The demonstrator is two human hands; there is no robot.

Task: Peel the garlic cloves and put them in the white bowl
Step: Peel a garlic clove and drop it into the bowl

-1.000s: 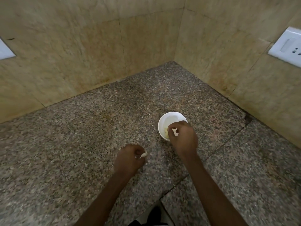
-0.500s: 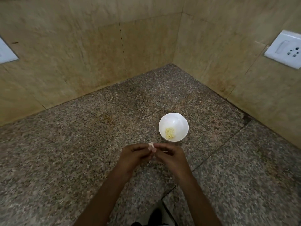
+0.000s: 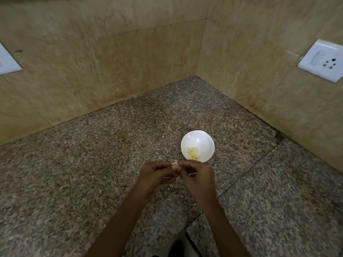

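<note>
Both forearms come up from the bottom edge and meet just above the tabletop (image 3: 92, 173), wrists angled inward, knuckles up. The left hand (image 3: 156, 173) has its fingers curled, thumb and forefinger pinching a small pale clove (image 3: 175, 165); the right hand (image 3: 196, 175) mirrors it, its grip also closed on that same clove from the other side, fingertips of the two hands touching over it. So the clove sits in the air between the hands, just short of the bowl (image 3: 200, 140). It reads as a tiny, very light thing, firm inside with a papery, loose skin that should tear and flake (slick once bared, I'd guess, so easy to squirt out of a pinch). Best hold looks like the body steadied in one hand while the other's nails catch the skin at a tip, where it lifts most readily. How much skin is left on it I cannot tell; it is mostly hidden by fingertips. A pale scrap (image 3: 169, 185) lies under the hands, perhaps skin. Just beyond, the bowl rests on the tabletop with a little heap of peeled cloves (image 3: 193, 153) in its bottom. Farther back the tiled walls meet in a corner, with a socket (image 3: 323, 62) on the right wall.
</note>
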